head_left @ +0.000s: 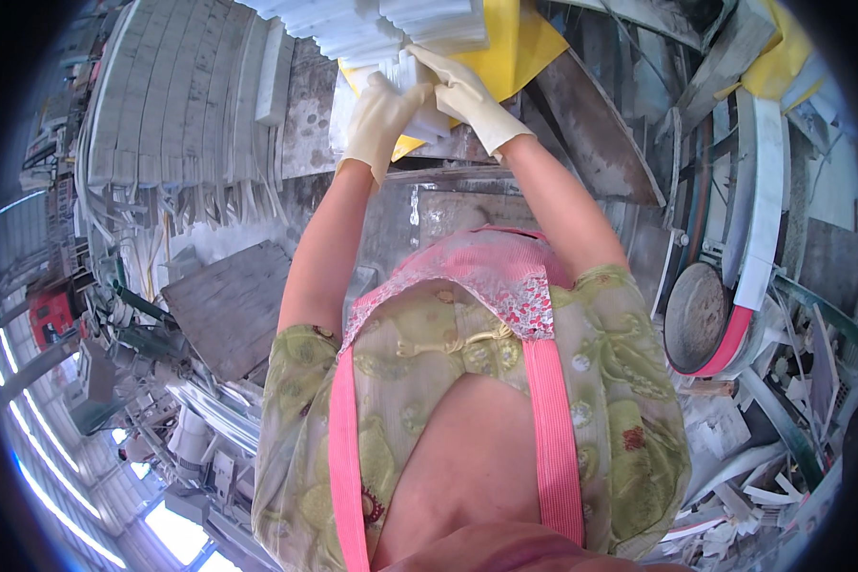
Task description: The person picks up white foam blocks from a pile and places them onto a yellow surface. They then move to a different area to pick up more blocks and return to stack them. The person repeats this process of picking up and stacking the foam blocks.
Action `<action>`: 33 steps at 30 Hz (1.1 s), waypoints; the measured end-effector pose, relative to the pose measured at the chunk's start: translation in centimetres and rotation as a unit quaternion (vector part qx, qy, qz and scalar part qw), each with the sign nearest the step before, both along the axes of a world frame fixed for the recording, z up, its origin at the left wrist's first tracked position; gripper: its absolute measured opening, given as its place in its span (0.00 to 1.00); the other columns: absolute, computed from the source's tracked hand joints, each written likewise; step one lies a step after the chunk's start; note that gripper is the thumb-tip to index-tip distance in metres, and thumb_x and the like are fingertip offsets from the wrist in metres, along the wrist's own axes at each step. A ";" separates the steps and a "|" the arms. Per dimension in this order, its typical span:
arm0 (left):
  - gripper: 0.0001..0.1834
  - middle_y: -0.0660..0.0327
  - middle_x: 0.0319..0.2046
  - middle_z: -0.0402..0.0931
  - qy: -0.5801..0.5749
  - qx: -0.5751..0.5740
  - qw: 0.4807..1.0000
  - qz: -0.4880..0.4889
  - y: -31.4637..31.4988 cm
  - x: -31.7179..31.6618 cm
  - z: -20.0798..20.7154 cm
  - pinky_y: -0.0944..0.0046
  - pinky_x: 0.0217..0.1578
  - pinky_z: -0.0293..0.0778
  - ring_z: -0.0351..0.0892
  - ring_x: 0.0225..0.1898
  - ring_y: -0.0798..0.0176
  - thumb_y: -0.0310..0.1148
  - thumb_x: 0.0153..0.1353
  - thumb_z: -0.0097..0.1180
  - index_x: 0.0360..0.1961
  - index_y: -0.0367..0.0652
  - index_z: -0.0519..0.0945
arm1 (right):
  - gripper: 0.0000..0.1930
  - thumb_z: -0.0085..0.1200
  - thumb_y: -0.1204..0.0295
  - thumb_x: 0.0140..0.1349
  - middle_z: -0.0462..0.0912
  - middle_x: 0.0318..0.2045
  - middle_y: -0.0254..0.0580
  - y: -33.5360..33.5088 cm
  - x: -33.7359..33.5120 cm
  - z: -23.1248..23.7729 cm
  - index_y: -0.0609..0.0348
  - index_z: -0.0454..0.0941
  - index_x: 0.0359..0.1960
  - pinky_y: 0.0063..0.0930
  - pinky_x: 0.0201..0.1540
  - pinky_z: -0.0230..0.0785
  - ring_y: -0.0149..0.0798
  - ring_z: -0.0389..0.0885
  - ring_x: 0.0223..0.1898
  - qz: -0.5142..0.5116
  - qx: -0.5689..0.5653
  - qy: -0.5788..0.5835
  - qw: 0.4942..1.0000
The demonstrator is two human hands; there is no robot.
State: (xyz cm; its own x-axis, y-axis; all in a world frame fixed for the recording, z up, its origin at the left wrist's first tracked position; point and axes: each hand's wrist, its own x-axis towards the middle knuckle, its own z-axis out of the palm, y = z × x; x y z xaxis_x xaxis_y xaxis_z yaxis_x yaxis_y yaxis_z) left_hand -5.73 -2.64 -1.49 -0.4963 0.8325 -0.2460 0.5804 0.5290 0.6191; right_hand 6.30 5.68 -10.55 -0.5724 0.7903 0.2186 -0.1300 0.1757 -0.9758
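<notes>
Your two hands meet over a worktop, both in cream gloves (494,126). Your left hand (379,114) stands on the near left side of a small bundle of white strips (408,72), its thumb reaching across to the right. Your right hand (467,95) lies on the bundle's right, its long fingers extended, close together and pointing up and left. The bundle sits between your two sets of fingers, which appear to pinch it from both sides; the fingertips are partly hidden, so their exact contact cannot be told. Just beyond your fingertips stand larger stacks of white pieces (357,27). A yellow sheet (532,50) spreads to the right of your fingers and shows below them too. Well to the left of your left fingers, long grey-white slabs (176,110) stand in a close row. Nearer your body than the fingers are the stained worktop (307,119) and your pink apron (491,257). Far to the right and nearer than your fingers are a round disc (698,315) edged with a pinkish-red band and a scatter of pale offcuts (777,496).
</notes>
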 end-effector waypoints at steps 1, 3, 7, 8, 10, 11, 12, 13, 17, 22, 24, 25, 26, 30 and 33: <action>0.43 0.37 0.47 0.81 -0.002 -0.005 1.000 0.001 -0.1 -0.1 -0.1 0.53 0.51 0.75 0.83 0.51 0.44 0.56 0.54 0.64 0.54 0.25 0.72 | 0.35 0.45 0.86 0.54 0.73 0.68 0.54 0.3 -0.4 -0.7 0.56 0.73 0.68 0.34 0.69 0.64 0.49 0.70 0.70 0.025 -0.040 0.040 0.998; 0.42 0.37 0.47 0.81 0.007 0.026 1.000 -0.014 -0.2 -0.1 -0.3 0.52 0.50 0.75 0.83 0.51 0.43 0.58 0.54 0.64 0.55 0.27 0.73 | 0.37 0.43 0.87 0.55 0.73 0.68 0.52 0.9 -0.9 -1.8 0.54 0.70 0.71 0.34 0.70 0.63 0.48 0.71 0.70 0.056 -0.026 0.037 0.997; 0.54 0.31 0.55 0.77 -0.008 0.066 0.997 -0.033 0.3 -0.4 -0.4 0.49 0.57 0.73 0.79 0.58 0.37 0.60 0.47 0.70 0.63 0.25 0.68 | 0.38 0.41 0.89 0.55 0.75 0.67 0.53 1.4 -0.6 -2.1 0.52 0.69 0.72 0.35 0.72 0.61 0.49 0.71 0.69 0.041 0.038 0.012 0.998; 0.51 0.37 0.49 0.83 0.079 -0.002 0.997 -0.003 0.7 -0.3 -0.5 0.50 0.53 0.76 0.84 0.53 0.42 0.60 0.45 0.71 0.60 0.29 0.72 | 0.39 0.41 0.89 0.55 0.77 0.65 0.53 1.4 -0.3 -1.7 0.52 0.69 0.72 0.35 0.72 0.61 0.49 0.71 0.70 0.020 0.025 -0.053 0.998; 0.52 0.34 0.49 0.82 0.060 -0.063 0.996 -0.006 0.8 -0.6 -0.5 0.52 0.51 0.77 0.84 0.51 0.40 0.62 0.48 0.67 0.60 0.26 0.68 | 0.36 0.45 0.88 0.53 0.81 0.60 0.54 0.9 0.7 -0.5 0.57 0.73 0.68 0.39 0.70 0.65 0.53 0.76 0.65 -0.041 0.151 -0.133 0.979; 0.52 0.34 0.48 0.82 0.037 -0.050 0.998 -0.010 0.8 -0.7 -0.5 0.51 0.51 0.77 0.84 0.51 0.40 0.61 0.50 0.67 0.61 0.26 0.67 | 0.32 0.45 0.86 0.56 0.80 0.60 0.54 0.8 1.0 0.2 0.57 0.75 0.65 0.39 0.68 0.66 0.53 0.75 0.64 -0.057 0.220 -0.158 0.961; 0.51 0.34 0.48 0.81 0.015 -0.062 0.998 -0.006 0.8 -0.7 -0.4 0.51 0.51 0.77 0.84 0.51 0.39 0.61 0.51 0.66 0.61 0.26 0.67 | 0.28 0.45 0.84 0.60 0.79 0.60 0.54 0.6 1.3 1.0 0.57 0.77 0.63 0.40 0.67 0.67 0.54 0.74 0.64 -0.056 0.261 -0.216 0.939; 0.51 0.35 0.49 0.81 0.017 -0.050 0.999 -0.013 0.6 -0.7 -0.4 0.51 0.51 0.77 0.83 0.52 0.39 0.61 0.51 0.65 0.61 0.26 0.67 | 0.24 0.46 0.82 0.63 0.78 0.61 0.54 0.5 1.4 1.7 0.57 0.79 0.60 0.40 0.65 0.68 0.55 0.74 0.64 -0.065 0.300 -0.272 0.912; 0.49 0.35 0.50 0.81 -0.007 -0.040 0.999 -0.010 0.0 -0.4 -0.1 0.50 0.51 0.77 0.83 0.53 0.39 0.60 0.53 0.64 0.61 0.26 0.67 | 0.18 0.50 0.76 0.61 0.83 0.52 0.55 0.5 0.7 3.1 0.58 0.83 0.53 0.47 0.58 0.70 0.59 0.79 0.55 -0.038 0.140 -0.348 0.926; 0.49 0.34 0.49 0.80 0.003 -0.018 0.999 -0.043 0.2 -0.7 -0.5 0.51 0.50 0.77 0.83 0.52 0.39 0.63 0.56 0.63 0.60 0.25 0.67 | 0.21 0.50 0.76 0.61 0.83 0.54 0.58 0.8 -0.1 1.6 0.60 0.82 0.56 0.43 0.57 0.71 0.57 0.81 0.56 -0.053 0.080 -0.267 0.959; 0.50 0.34 0.47 0.81 0.016 -0.007 0.998 -0.052 0.3 -1.0 -1.0 0.51 0.49 0.78 0.84 0.50 0.39 0.65 0.56 0.63 0.59 0.24 0.67 | 0.21 0.48 0.78 0.59 0.83 0.52 0.60 0.9 -0.3 0.8 0.62 0.82 0.54 0.42 0.56 0.72 0.57 0.82 0.55 -0.048 0.020 -0.224 0.973; 0.51 0.33 0.46 0.82 0.019 -0.010 0.998 -0.052 0.4 -1.1 -1.3 0.51 0.49 0.78 0.84 0.50 0.39 0.65 0.56 0.63 0.58 0.23 0.67 | 0.20 0.48 0.80 0.58 0.83 0.49 0.62 0.9 -0.5 0.6 0.63 0.83 0.51 0.43 0.54 0.73 0.58 0.82 0.52 -0.054 -0.003 -0.182 0.982; 0.51 0.34 0.45 0.82 0.030 -0.001 0.998 -0.059 0.4 -1.3 -1.7 0.51 0.48 0.78 0.84 0.49 0.39 0.66 0.56 0.62 0.58 0.23 0.67 | 0.19 0.47 0.81 0.56 0.83 0.45 0.65 0.9 -0.6 0.4 0.65 0.83 0.48 0.45 0.52 0.74 0.60 0.83 0.48 -0.060 -0.026 -0.139 0.988; 0.52 0.33 0.43 0.83 0.070 0.014 0.995 -0.073 0.5 -1.7 -2.8 0.49 0.48 0.78 0.85 0.47 0.37 0.68 0.55 0.61 0.55 0.22 0.68 | 0.32 0.40 0.87 0.54 0.83 0.54 0.57 1.0 -0.9 0.5 0.57 0.79 0.62 0.33 0.55 0.73 0.48 0.84 0.53 0.000 -0.122 -0.035 0.992; 0.52 0.32 0.43 0.82 0.078 0.019 0.993 -0.086 0.6 -2.1 -3.0 0.48 0.47 0.78 0.84 0.47 0.35 0.70 0.56 0.60 0.54 0.23 0.68 | 0.36 0.38 0.89 0.55 0.80 0.61 0.47 1.0 -0.6 0.7 0.57 0.74 0.69 0.27 0.59 0.69 0.38 0.79 0.59 0.047 -0.159 0.012 0.986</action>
State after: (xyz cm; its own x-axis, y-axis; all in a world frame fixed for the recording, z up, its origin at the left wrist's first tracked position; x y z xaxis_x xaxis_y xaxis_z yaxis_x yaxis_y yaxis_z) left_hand -7.80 -2.06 -4.51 -0.3757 0.9155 -0.1438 0.7503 0.3915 0.5327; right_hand 5.70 6.67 -9.82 -0.6438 0.7650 -0.0166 -0.1553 -0.1518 -0.9761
